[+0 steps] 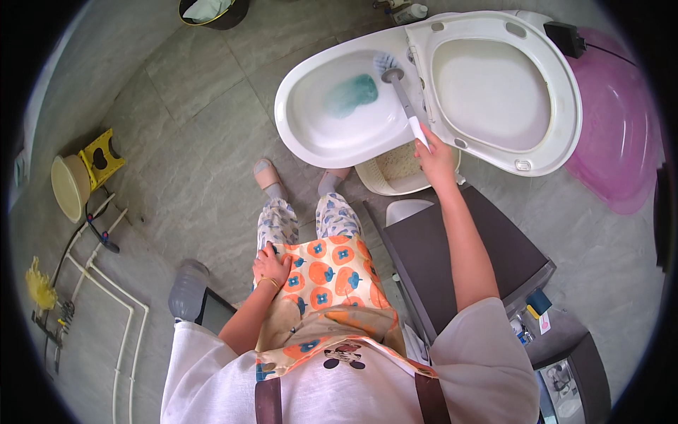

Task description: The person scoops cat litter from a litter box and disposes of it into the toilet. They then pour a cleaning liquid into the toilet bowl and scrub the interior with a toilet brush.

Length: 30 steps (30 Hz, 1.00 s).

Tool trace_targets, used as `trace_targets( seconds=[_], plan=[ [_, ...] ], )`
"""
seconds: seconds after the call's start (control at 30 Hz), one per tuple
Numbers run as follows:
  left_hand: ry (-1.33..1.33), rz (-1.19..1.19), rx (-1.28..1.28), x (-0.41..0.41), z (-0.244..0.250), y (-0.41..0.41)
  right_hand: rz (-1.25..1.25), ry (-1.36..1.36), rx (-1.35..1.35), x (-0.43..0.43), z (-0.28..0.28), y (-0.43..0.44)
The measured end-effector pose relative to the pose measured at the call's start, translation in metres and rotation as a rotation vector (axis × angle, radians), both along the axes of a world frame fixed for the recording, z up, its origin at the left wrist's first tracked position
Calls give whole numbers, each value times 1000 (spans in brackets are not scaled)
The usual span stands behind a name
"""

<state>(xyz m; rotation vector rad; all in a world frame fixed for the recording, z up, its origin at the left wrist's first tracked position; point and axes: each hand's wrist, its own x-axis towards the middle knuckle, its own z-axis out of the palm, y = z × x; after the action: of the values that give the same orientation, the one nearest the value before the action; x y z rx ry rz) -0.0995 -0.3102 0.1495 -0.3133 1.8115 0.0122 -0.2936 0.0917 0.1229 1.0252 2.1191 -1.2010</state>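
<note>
My right hand [437, 159] grips the white handle end of a toilet brush [406, 100]. The brush has a grey shaft, a round grey collar and white and blue bristles, which rest against the inner wall of the toilet bowl [318, 132] near the hinges. Blue-green liquid lies at the bottom of the white bowl. The toilet seat and lid [561, 100] are raised and lean back to the right. My left hand [272, 267] rests on the persimmon-print apron [321, 270] over my thigh, holding nothing that shows.
A litter-like tray [371, 180] of pale granules sits beside the toilet, near a dark cabinet [434, 259]. A pink plastic basin [614, 132] stands behind the lid. To the left are a yellow stool [103, 159], a cream basin [70, 188] and white wall pipes [127, 339].
</note>
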Motion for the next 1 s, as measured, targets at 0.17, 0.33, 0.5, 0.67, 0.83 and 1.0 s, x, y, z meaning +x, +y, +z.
trace_targets(
  seconds=[0.17,0.33,0.5,0.67,0.83,1.0],
  plan=[
    [-4,2,6,-4,-3,0,72,157,144,3,-36,-15],
    [5,-11,3,5,-1,-4,-36,146,83,7,-18,-44],
    [-4,-10,-3,1,-1,-3,87,33,45,15,-19,-57],
    [1,-14,21,1,-1,-2,1,338,324,-6,-32,-40],
    [-10,-9,-4,7,-4,-5,74,132,154,-17,-29,-37],
    [0,-23,26,-2,-1,0,-51,251,241,13,-56,-28]
  ],
)
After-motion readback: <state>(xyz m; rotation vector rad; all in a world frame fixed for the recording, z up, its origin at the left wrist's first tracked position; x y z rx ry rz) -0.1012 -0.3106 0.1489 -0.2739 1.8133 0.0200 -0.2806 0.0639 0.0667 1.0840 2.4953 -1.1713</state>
